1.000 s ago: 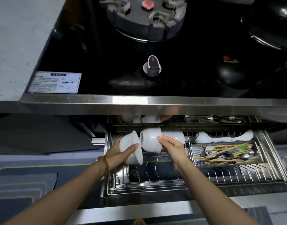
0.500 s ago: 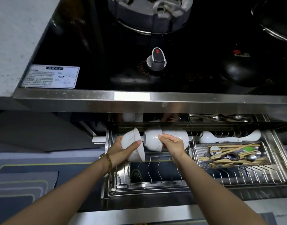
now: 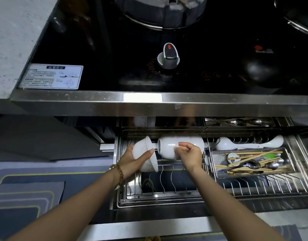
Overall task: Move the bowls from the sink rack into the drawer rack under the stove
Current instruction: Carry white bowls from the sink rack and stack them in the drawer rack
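Bowls, white and speckled, all over the left half of the drawer rack [image 3: 167, 195]. One bowl [image 3: 146, 157] gripped in the left hand [image 3: 130, 160], thumb across its outer wall and fingers behind, tipped on edge with the mouth facing right, probably to drop between the upright wires just below. Beaded bracelet [image 3: 117, 173] on that wrist.

Right hand [image 3: 189, 153] curled and pinching the row of bowls [image 3: 167, 146] lying on edge along the back of the rack, likely to steady it or press it tighter and leave a slot for the one in waiting. Held bowl just beside the row, not yet touching the wires. More open slots in front of the row.

On the right half of the rack, a mesh cutlery basket [image 3: 217, 173] with chopsticks and spoons; behind it a white ladle [image 3: 245, 144] flat on the wires.

Left of the rack, grey floor mat [image 3: 28, 188] with yellow lines. Above the rack, a brushed steel front edge [image 3: 97, 101], then the black glass stove [image 3: 115, 49] with a grey knob [image 3: 169, 56], a white label [image 3: 52, 76] at its front left corner and a burner ring at the back. Pale counter [image 3: 14, 32] beyond the left end. Sink rack out of view.
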The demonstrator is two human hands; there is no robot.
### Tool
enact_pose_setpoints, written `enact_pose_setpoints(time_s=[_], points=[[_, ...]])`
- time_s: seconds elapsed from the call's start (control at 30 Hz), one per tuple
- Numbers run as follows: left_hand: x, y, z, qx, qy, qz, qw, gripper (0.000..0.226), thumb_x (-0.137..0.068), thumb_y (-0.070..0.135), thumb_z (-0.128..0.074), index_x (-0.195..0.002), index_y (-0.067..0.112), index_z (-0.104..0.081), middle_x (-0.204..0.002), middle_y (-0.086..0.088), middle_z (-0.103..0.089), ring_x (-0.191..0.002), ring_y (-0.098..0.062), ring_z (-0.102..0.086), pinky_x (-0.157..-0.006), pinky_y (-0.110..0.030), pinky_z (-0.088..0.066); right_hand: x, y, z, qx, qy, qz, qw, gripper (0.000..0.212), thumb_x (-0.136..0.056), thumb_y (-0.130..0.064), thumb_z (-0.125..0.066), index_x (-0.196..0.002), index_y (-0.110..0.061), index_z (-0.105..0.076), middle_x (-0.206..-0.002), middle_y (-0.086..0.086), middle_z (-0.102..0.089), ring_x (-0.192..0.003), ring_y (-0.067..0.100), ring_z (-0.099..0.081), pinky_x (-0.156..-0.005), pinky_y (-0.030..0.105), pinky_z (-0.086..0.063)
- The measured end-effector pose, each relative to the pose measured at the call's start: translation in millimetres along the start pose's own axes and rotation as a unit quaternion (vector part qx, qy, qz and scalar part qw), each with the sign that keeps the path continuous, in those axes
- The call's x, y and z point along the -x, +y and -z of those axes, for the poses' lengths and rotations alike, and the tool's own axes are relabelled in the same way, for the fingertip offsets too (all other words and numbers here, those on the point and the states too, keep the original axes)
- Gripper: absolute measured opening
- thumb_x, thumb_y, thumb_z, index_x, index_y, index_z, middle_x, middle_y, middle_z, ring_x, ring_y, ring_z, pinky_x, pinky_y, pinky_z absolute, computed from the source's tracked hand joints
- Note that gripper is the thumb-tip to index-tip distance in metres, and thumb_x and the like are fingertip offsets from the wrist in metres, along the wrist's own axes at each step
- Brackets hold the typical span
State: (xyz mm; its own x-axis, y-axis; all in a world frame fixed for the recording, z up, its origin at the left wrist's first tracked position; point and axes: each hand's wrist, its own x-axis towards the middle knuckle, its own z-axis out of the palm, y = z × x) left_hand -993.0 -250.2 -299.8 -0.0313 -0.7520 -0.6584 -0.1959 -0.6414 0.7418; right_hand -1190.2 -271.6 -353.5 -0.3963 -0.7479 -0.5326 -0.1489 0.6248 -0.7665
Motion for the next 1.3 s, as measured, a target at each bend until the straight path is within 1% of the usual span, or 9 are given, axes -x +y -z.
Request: enact_pose_setpoints(time_s=[0.13,0.27,0.37,0.43,0.6,0.83,1.1,1.2,1.3], points=[[0,-2,-1,0.018,-0.005,0.003,1.000,0.065,-0.079,0.042,-0.065,-0.132,0.016,-0.037,-0.095,0.009,-0.057,-0.081,-0.005,-0.059,-0.050,-0.011,-0.050,34,-14,5,0.017,-0.032,0.070,0.997,0.009,-0.082,-0.010,-0.067,-0.091,-0.013,-0.069,-0.071,0.001,-0.065,-0.069,0.014,-0.061,-0.071,0.026,-0.049],[-1,0,-2,0.021,-0.008,0.012,1.000,0.063,-0.079,0.043,-0.065,-0.129,0.017,-0.037,-0.095,0.007,-0.058,-0.081,-0.009,-0.061,-0.058,-0.020,-0.055,72,-33,6,-0.050,-0.237,0.084,0.967,0.014,-0.088,-0.012,-0.059,-0.091,-0.005,-0.070,-0.070,-0.006,-0.069,-0.059,0.001,-0.061,-0.055,0.012,-0.047],[-5,0,-3,0.032,-0.003,0.026,0.999,0.054,-0.079,0.042,-0.065,-0.121,0.019,-0.040,-0.092,0.006,-0.060,-0.076,-0.010,-0.062,-0.052,-0.017,-0.054,81,-31,1,0.012,-0.285,0.140,0.948,0.007,-0.082,-0.016,-0.068,-0.082,-0.023,-0.072,-0.067,-0.012,-0.070,-0.066,-0.001,-0.062,-0.062,0.009,-0.046],[-9,1,-4,0.035,0.003,0.029,0.999,0.054,-0.077,0.044,-0.066,-0.117,0.017,-0.042,-0.092,0.003,-0.062,-0.074,-0.010,-0.062,-0.045,-0.015,-0.051,78,-25,-4,0.054,-0.262,0.173,0.948,0.015,-0.077,-0.012,-0.073,-0.077,-0.027,-0.071,-0.067,-0.010,-0.071,-0.066,0.001,-0.063,-0.063,0.011,-0.047],[-23,-3,-8,0.049,0.023,0.034,0.998,0.056,-0.081,0.050,-0.060,-0.122,0.013,-0.045,-0.097,0.001,-0.062,-0.075,-0.015,-0.063,-0.058,-0.027,-0.055,62,-20,-14,0.006,-0.196,0.138,0.971,0.012,-0.073,-0.008,-0.076,-0.071,-0.019,-0.073,-0.063,0.000,-0.070,-0.062,0.007,-0.063,-0.069,0.027,-0.055],[-46,-17,-22,0.054,0.045,0.035,0.997,0.060,-0.081,0.035,-0.066,-0.129,0.009,-0.041,-0.126,-0.003,-0.054,-0.111,-0.026,-0.059,-0.088,-0.044,-0.054,37,-4,-17,-0.043,-0.151,0.077,0.985,0.006,-0.072,-0.007,-0.077,-0.077,-0.006,-0.074,-0.072,0.015,-0.071,-0.068,0.019,-0.067,-0.072,0.026,-0.055],[-106,-67,-34,0.009,0.045,0.040,0.998,0.091,-0.046,0.080,-0.067,-0.119,0.028,-0.053,-0.125,0.000,-0.057,-0.108,-0.022,-0.062,-0.091,-0.047,-0.052,20,7,-18,-0.044,-0.103,0.044,0.993,0.010,-0.069,-0.004,-0.078,-0.070,-0.009,-0.069,-0.048,-0.009,-0.058,-0.048,0.003,-0.056,-0.060,0.016,-0.051],[-120,-77,-34,-0.012,0.025,0.038,0.999,0.083,-0.042,0.086,-0.062,-0.108,0.034,-0.059,-0.122,0.000,-0.058,-0.108,-0.023,-0.061,-0.093,-0.047,-0.051,15,9,-23,-0.022,-0.087,0.039,0.995,0.013,-0.068,-0.009,-0.080,-0.067,-0.012,-0.068,-0.044,-0.012,-0.055,-0.046,0.004,-0.053,-0.060,0.021,-0.050],[-87,-34,-35,-0.060,0.017,0.016,0.998,0.085,-0.055,0.076,-0.064,-0.122,0.025,-0.053,-0.127,0.003,-0.050,-0.112,-0.018,-0.056,-0.098,-0.043,-0.049,9,11,-25,-0.022,-0.055,0.027,0.998,0.015,-0.068,-0.011,-0.080,-0.063,-0.017,-0.067,-0.051,-0.005,-0.059,-0.053,0.011,-0.055,-0.064,0.024,-0.051]])
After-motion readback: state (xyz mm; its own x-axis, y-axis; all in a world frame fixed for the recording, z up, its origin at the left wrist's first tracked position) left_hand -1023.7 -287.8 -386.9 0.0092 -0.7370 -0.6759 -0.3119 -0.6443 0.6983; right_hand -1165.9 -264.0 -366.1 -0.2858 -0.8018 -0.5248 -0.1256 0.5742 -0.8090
